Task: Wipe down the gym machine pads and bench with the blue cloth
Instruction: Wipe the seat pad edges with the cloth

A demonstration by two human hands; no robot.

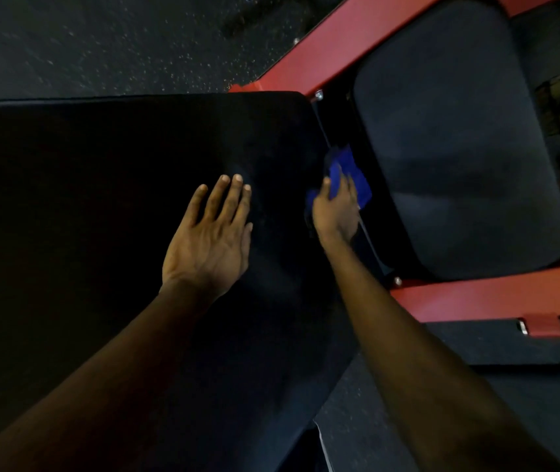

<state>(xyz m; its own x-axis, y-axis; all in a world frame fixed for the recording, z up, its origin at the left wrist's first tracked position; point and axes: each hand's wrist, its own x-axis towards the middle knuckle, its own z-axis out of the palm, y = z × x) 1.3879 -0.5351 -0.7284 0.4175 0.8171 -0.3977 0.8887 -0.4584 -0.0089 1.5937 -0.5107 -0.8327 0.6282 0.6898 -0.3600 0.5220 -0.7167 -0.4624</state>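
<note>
A wide black bench pad (101, 206) fills the left and middle of the view. My left hand (210, 240) lies flat on it with straight fingers. At the pad's right edge, my right hand (334, 212) holds the blue cloth (350, 173) against the side of the pad, in the gap beside a second dark seat pad (459, 141). Part of the cloth is hidden under my fingers.
The red steel frame (339, 59) runs along both sides of the seat pad, with bolts at its joints. A black foot plate (496, 342) sits low on the right. Speckled rubber floor (101, 42) lies beyond the bench.
</note>
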